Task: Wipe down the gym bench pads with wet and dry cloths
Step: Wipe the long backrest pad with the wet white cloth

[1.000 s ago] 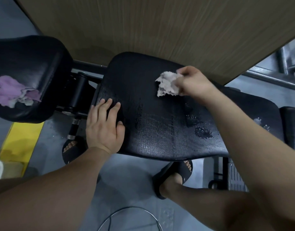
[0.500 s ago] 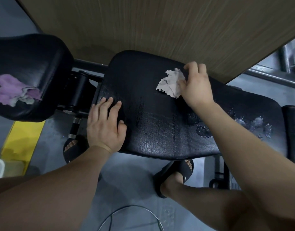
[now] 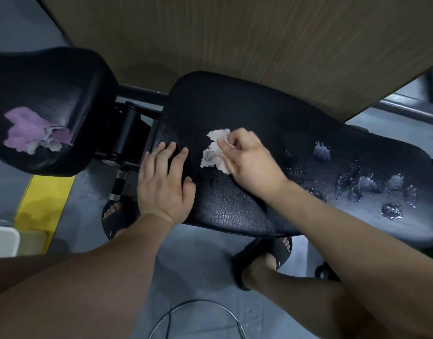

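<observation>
A long black bench pad point(image 3: 271, 133) runs across the middle of the view, with patches of water on its right half. My right hand point(image 3: 249, 162) grips a crumpled grey-white cloth point(image 3: 214, 152) and holds it down on the pad's left part. My left hand point(image 3: 164, 182) lies flat with straight fingers on the pad's near left corner. A second black pad point(image 3: 54, 89) stands at the left, and a purple cloth point(image 3: 34, 130) lies loose on it.
A black hinge and metal frame point(image 3: 127, 135) join the two pads. A wood-grain panel point(image 3: 235, 40) stands behind the bench. My sandalled feet point(image 3: 266, 255) stand on the grey floor, beside a yellow floor stripe point(image 3: 42, 206), a white bin corner point(image 3: 2, 241) and a thin cable loop point(image 3: 200, 316).
My right hand has dragged the grey-white cloth from the pad's far edge toward me and to the left, close to my left hand. The left hand has stayed in place.
</observation>
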`<control>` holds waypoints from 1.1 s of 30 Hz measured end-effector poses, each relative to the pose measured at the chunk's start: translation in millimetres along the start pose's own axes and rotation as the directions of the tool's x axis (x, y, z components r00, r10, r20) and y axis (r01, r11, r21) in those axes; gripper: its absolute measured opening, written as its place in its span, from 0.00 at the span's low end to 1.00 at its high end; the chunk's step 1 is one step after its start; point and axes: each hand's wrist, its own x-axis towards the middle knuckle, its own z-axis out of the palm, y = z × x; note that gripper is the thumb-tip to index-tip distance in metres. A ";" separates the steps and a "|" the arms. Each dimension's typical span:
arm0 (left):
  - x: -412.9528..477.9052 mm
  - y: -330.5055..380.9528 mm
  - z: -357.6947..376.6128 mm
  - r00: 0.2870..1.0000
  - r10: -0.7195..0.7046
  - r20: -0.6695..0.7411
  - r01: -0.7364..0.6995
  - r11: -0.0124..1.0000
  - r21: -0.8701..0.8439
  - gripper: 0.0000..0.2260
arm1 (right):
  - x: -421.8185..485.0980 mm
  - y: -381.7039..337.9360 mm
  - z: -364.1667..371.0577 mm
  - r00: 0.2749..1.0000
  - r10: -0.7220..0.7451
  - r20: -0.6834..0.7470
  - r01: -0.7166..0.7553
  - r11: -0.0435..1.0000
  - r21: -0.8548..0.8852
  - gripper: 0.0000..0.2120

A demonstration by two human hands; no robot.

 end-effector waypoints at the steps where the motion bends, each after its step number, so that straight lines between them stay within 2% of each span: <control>1: -0.3 0.1 0.2 1.000 0.000 -0.002 0.000 1.000 -0.001 0.26 | 3.4 5.8 -4.6 1.000 -0.025 0.017 0.025 0.999 -0.020 0.15; 3: -0.7 0.5 0.5 1.000 -0.004 0.001 0.004 1.000 -0.004 0.26 | 20.0 30.6 -11.1 0.997 0.074 -0.028 -0.076 0.993 -0.091 0.12; 5: -1.1 0.8 0.6 1.000 -0.008 0.005 0.008 1.000 -0.007 0.26 | 34.4 46.9 -18.4 0.959 0.252 -0.129 -0.268 0.954 -0.134 0.08; 7: -1.2 0.6 1.0 1.000 -0.008 0.004 0.008 1.000 -0.010 0.26 | 36.8 33.9 -16.5 0.936 0.318 -0.152 -0.337 0.934 -0.118 0.09; 8: -1.1 0.3 1.0 1.000 -0.006 0.003 0.006 1.000 -0.012 0.26 | 33.3 18.7 -13.7 0.946 0.296 -0.133 -0.310 0.945 -0.105 0.10; 11: -1.0 -0.5 0.8 1.000 0.000 -0.001 0.000 1.000 -0.007 0.26 | 9.3 -21.4 -5.7 0.994 0.104 -0.039 -0.106 0.993 -0.050 0.22; 13: -1.5 -0.5 0.2 1.000 0.001 -0.002 -0.001 1.000 -0.005 0.26 | 1.5 -22.0 -7.0 1.000 0.028 -0.011 -0.029 0.999 -0.038 0.20; 17: -1.4 0.1 0.2 1.000 0.003 -0.009 -0.003 1.000 -0.014 0.25 | 7.4 7.2 -12.4 0.958 0.257 -0.125 -0.265 0.963 -0.046 0.11; 19: -1.7 -0.2 0.2 1.000 0.003 -0.010 -0.003 1.000 -0.018 0.25 | 0.1 -14.1 -4.7 0.950 0.266 -0.162 -0.275 0.961 -0.036 0.09; 22: -2.3 -0.5 -0.6 1.000 0.007 -0.005 -0.007 1.000 -0.017 0.25 | -33.9 -61.3 6.5 0.999 0.040 -0.033 -0.038 0.997 0.063 0.15; 24: -2.5 -0.9 -0.6 1.000 0.011 -0.012 -0.011 1.000 -0.018 0.25 | -40.8 -58.1 -1.3 0.998 -0.069 0.010 0.068 0.995 0.073 0.16; 25: -2.6 -0.9 -0.1 1.000 0.013 -0.017 -0.014 1.000 -0.020 0.25 | -38.2 -44.4 -1.9 0.999 -0.036 -0.026 0.038 0.998 0.056 0.13; 27: -2.7 -1.3 1.0 1.000 0.016 -0.022 -0.017 1.000 -0.023 0.24 | -32.1 -14.4 -5.7 0.980 0.114 -0.166 -0.115 0.993 0.002 0.09; 29: -2.7 -1.7 1.6 1.000 0.012 -0.022 -0.012 1.000 -0.025 0.24 | -31.0 -6.7 -5.9 0.938 0.265 -0.221 -0.285 0.957 -0.059 0.12; 30: -2.7 -1.6 1.7 1.000 0.009 -0.018 -0.010 1.000 -0.026 0.24 | -33.4 -17.4 -3.3 0.928 0.305 -0.216 -0.321 0.946 -0.043 0.13; 31: -2.6 -1.3 1.4 1.000 0.008 -0.013 -0.009 1.000 -0.025 0.24 | -40.1 -31.4 1.4 0.939 0.284 -0.196 -0.296 0.955 -0.036 0.13; 33: -1.8 -1.5 1.0 1.000 0.007 -0.002 -0.008 1.000 -0.025 0.24 | -58.3 -55.2 7.6 0.987 0.126 -0.094 -0.129 0.991 -0.027 0.18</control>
